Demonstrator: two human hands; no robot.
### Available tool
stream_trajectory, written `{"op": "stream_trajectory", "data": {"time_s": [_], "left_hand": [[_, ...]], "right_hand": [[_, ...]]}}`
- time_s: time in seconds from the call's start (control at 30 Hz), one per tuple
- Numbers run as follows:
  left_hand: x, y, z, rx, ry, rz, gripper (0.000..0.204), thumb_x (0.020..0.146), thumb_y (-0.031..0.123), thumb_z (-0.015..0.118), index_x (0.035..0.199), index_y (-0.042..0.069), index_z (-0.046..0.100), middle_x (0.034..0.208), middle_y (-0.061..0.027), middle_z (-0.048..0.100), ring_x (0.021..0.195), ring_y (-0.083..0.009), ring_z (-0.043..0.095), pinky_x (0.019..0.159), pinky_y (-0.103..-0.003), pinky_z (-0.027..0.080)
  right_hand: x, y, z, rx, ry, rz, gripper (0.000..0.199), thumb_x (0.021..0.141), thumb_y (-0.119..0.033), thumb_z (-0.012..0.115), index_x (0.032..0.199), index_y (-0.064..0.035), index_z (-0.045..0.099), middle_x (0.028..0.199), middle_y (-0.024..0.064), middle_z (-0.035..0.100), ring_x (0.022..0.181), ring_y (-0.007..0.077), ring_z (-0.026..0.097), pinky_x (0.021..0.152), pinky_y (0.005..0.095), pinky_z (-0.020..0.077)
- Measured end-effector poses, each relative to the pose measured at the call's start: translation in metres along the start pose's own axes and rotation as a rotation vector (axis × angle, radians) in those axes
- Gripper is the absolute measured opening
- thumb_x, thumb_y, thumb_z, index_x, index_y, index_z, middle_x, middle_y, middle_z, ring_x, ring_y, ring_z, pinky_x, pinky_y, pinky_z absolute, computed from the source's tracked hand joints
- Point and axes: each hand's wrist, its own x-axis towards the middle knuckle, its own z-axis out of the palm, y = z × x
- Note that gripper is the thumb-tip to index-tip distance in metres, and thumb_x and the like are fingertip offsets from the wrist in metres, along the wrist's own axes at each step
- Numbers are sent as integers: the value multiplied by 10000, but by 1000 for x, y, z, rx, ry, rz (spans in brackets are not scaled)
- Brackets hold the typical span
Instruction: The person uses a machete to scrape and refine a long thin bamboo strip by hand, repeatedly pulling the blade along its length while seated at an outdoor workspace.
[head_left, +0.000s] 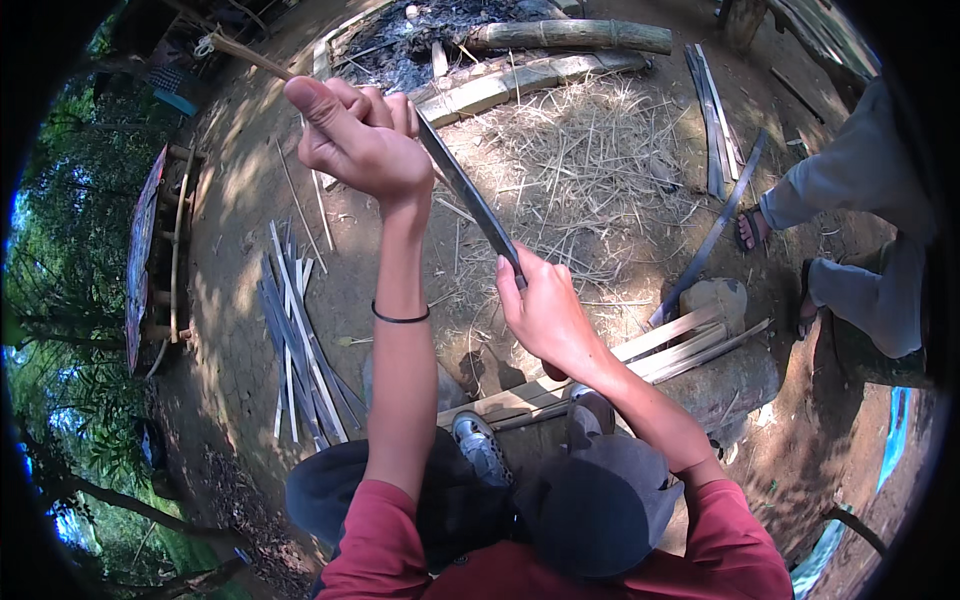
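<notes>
1. The knife's handle is hidden inside the right hand (pixel 545 315); only the long dark blade (pixel 465 190) shows, and its upper end disappears behind the left hand (pixel 360 140).
2. Where the blade meets the bamboo stick (pixel 245 52) cannot be made out, because the left fist covers that spot.
3. The left hand is closed tight around the stick, thumb up, raised well above the ground.
4. The right hand is closed around the knife's handle, lower and nearer the body.
5. The blade's long axis runs on a diagonal, from the right hand up and to the left toward the left fist.
6. The stick points up and to the left out of the left fist, its far end near the picture's dark rim.
7. Below the hands, grey shoes (pixel 480 445) rest by bamboo slats (pixel 660 345) laid on a log.
8. A bundle of thin split strips (pixel 295 340) lies on the dirt to the left.
9. Another person's legs (pixel 860 230) are cut off at the right edge.
</notes>
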Motion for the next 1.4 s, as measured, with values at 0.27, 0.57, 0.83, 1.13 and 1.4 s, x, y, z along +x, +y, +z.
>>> {"op": "stream_trajectory", "data": {"time_s": [0.27, 0.57, 0.83, 1.13, 1.4], "left_hand": [[-16, 1, 16, 77, -33, 32, 585, 1000, 530, 384, 600, 148, 193, 484, 59, 147, 398, -60, 119, 376, -263, 104], [-12, -3, 14, 18, 20, 73, 566, 1022, 452, 378, 584, 119, 246, 484, 72, 198, 381, -25, 157, 347, -228, 119], [-1, -1, -11, 76, 31, 94, 568, 1000, 525, 388, 607, 149, 222, 484, 55, 163, 380, -65, 142, 348, -254, 135], [-1, -14, 7, 80, -18, 75, 576, 996, 540, 377, 603, 161, 193, 460, 53, 160, 357, -69, 153, 328, -254, 149], [-1, -18, 10, 92, -22, 71, 580, 997, 529, 391, 598, 164, 181, 473, 57, 140, 381, -69, 106, 350, -260, 104]], "right_hand": [[5, 57, 8, -141, -51, 81, 200, 910, -102, 512, 931, 84, 580, 623, 300, 573, 684, 479, 618, 604, 518, 493], [-9, 101, 28, -253, -58, 133, 194, 911, -98, 503, 970, 70, 578, 632, 292, 584, 673, 484, 617, 605, 495, 510], [-1, 39, 31, -79, -29, 92, 209, 922, -114, 503, 966, 69, 595, 610, 299, 571, 662, 478, 620, 617, 510, 508], [-12, 153, 29, -195, -53, 267, 230, 919, -153, 510, 878, 59, 591, 638, 262, 580, 668, 429, 625, 614, 482, 467], [-3, 135, 53, -197, -50, 232, 241, 934, -140, 491, 950, 78, 592, 645, 296, 574, 696, 443, 643, 599, 502, 474]]}}
